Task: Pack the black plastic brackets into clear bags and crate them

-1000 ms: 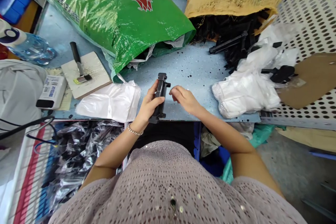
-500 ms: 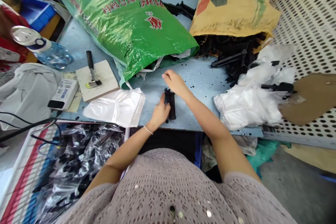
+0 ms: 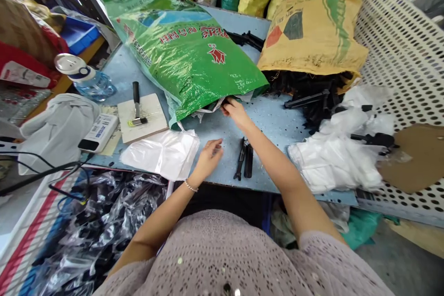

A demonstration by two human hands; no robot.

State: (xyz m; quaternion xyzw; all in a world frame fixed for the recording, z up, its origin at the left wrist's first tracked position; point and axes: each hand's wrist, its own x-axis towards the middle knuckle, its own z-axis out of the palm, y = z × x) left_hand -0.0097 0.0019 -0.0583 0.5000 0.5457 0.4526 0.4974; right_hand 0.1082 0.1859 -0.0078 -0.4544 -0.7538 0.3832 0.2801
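My right hand (image 3: 237,114) reaches to the mouth of a green printed bag (image 3: 208,74); its fingertips are partly hidden in the dark opening, so what they touch does not show. Lower and to the left, my left hand (image 3: 209,159) hovers over the blue table with loosely bent fingers apart and nothing in them. Between my forearms, two slim black plastic parts (image 3: 248,161) lie side by side on the table. To the left of my left hand is a stack of thin white plastic bags (image 3: 163,150).
A yellow sack (image 3: 312,32) spills black plastic parts (image 3: 308,99) at the right. Near it are wrapped white bags (image 3: 333,152) and brown cardboard (image 3: 412,157). At left are a brush (image 3: 136,101) on a board (image 3: 152,106), a white device (image 3: 100,132) and a water bottle (image 3: 92,83).
My left hand has let go of the black parts and moved left. My right hand has moved forward to the green bag's mouth. The camera view has tilted up.
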